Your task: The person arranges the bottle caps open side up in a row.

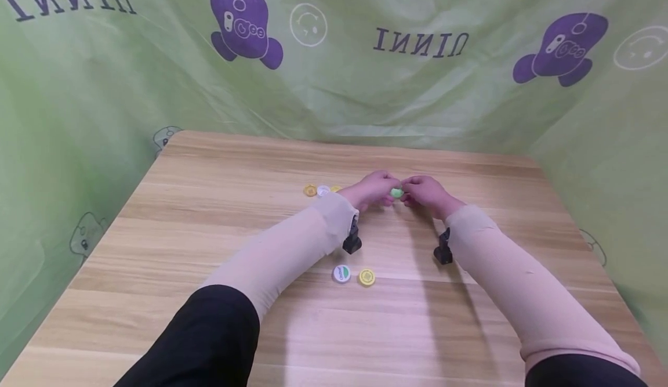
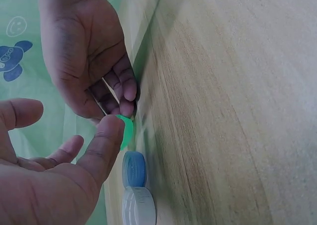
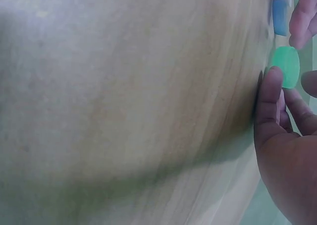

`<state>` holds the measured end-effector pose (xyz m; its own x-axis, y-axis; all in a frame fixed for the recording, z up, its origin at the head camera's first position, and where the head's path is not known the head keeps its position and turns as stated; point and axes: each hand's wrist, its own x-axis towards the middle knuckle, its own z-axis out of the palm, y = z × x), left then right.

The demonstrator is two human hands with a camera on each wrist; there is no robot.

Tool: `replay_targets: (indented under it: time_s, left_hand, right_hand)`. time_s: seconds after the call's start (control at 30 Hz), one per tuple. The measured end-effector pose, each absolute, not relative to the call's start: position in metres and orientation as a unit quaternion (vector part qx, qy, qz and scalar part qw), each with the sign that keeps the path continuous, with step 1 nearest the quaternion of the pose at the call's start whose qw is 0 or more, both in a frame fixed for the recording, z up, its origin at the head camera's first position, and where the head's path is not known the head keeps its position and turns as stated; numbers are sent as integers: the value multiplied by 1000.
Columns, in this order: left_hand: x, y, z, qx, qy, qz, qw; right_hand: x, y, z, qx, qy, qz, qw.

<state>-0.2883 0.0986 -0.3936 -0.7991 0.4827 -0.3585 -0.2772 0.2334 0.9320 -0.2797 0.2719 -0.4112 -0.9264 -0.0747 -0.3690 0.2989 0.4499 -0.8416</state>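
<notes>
The right hand (image 1: pixel 425 191) pinches the green cap (image 3: pixel 288 67) toward the far edge of the table (image 1: pixel 182 230); the left hand (image 1: pixel 376 187), loosely spread, is just beside it. The near white cap's (image 1: pixel 341 274) print is illegible; the backdrop (image 1: pixel 334 100) bears inverted letters I, N, U.

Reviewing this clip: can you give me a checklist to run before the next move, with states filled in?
1. Green cap visible: ok, it shows between the hands.
2. Right hand on it: ok, thumb and finger appear to pinch its edge.
3. Left hand clear of it: cannot tell, a digit overlaps it in the left wrist view.
4. Lifted off the table: cannot tell.
5. Apart from the blue cap: ok, a gap shows.
6. Near yellow cap clear of both hands: ok.
</notes>
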Motion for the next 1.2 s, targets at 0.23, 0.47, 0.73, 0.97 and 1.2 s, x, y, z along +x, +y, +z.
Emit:
replay_targets:
  time_s: [0.23, 0.47, 0.73, 0.97, 1.2]
  left_hand:
    - [-287, 94, -394, 71, 734, 606, 298]
    - [-291, 73, -393, 52, 721, 625, 295]
    - [-282, 46, -395, 65, 725, 628, 277]
    - [-264, 13, -397, 96, 761, 579, 275]
    - [-247, -11, -400, 104, 771, 549, 305]
  right_hand:
    - [-279, 268, -410, 55, 850, -492, 181]
    - [-280, 265, -414, 36, 865, -468, 178]
    - [-275, 266, -413, 47, 863, -471, 176]
    - [-256, 261, -404, 46, 893, -420, 155]
    - [-233, 236, -402, 9, 868, -451, 206]
